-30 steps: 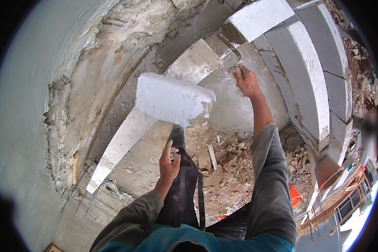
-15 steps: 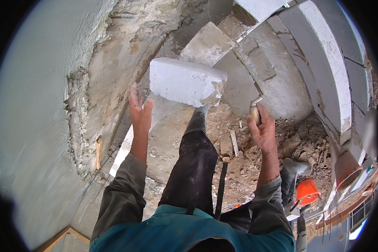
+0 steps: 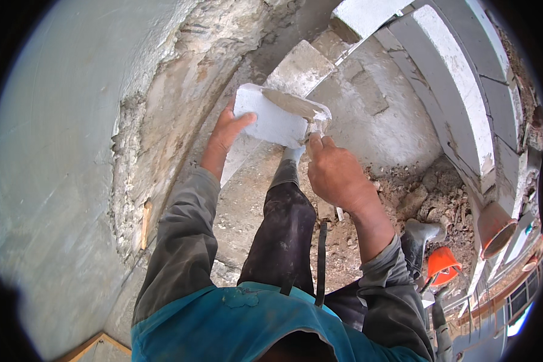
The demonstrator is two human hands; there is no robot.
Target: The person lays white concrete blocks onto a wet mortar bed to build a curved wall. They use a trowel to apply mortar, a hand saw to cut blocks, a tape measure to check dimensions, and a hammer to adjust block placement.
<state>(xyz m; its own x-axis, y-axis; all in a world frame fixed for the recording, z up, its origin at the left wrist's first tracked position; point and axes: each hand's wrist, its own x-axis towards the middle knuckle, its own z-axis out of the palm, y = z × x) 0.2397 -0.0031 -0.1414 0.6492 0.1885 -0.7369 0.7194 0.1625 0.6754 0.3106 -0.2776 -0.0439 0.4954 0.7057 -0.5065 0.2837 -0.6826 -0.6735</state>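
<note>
A white, light-concrete block (image 3: 274,123) stands in front of me, above my boot in the picture. My left hand (image 3: 226,131) is closed on its left end, with the thumb on the near face and the fingers mostly hidden behind. In my right hand (image 3: 335,164) is the handle of a trowel (image 3: 295,107). The trowel's grey-brown blade lies along the top of the block, close to or touching it; I cannot tell which. Pale mortar or dust sits at the blade's right end. The handle is largely covered by my fingers.
A rough broken wall edge (image 3: 130,163) runs down the left. Beyond the block lies another block (image 3: 300,69) against a straight metal edge. Curving grey block walls (image 3: 446,78) rise at right. Rubble (image 3: 425,196), an orange bucket (image 3: 443,265) and a brownish bucket (image 3: 496,229) are at lower right.
My left hand has moved from beside the block to grip its left end. My right hand has swung the trowel leftward onto the block. The block has shifted slightly right.
</note>
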